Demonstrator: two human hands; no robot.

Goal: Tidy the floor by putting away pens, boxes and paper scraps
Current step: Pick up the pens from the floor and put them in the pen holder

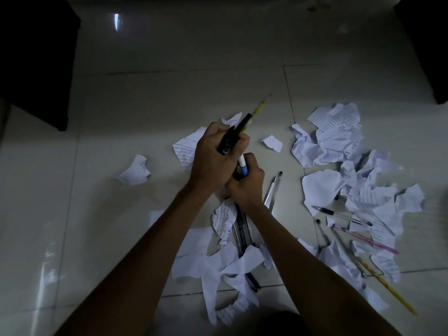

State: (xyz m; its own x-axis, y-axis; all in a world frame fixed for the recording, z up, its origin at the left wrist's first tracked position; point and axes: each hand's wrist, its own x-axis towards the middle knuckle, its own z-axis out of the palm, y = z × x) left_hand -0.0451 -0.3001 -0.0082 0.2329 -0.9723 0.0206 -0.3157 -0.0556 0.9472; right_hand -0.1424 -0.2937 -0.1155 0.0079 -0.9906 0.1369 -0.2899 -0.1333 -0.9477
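Left hand (pixel 209 154) fisted around a bundle of pens (pixel 242 124), yellow pencil tip sticking out far end; right hand (pixel 247 184) closed on the bundle's near end, white-blue pen (pixel 242 164) between them. More loose pens (pixel 339 229) and paper scraps (pixel 339 146) litter the floor (pixel 121 105). Risk: overfull grip lets one slip back into the scraps.

I see a floor (pixel 218 57) of pale glossy tile, smooth enough to mirror a streak of light. The paper scraps (pixel 339 146) on it are matt white, creased and rough at their torn edges, several of them ruled. The clear pen (pixel 272 190) looks like see-through shiny plastic, the pink pen (pixel 363 238) like smooth plastic. The yellow pencil (pixel 388 287) has a dull painted coat. The dark furniture (pixel 36 57) looks matt.
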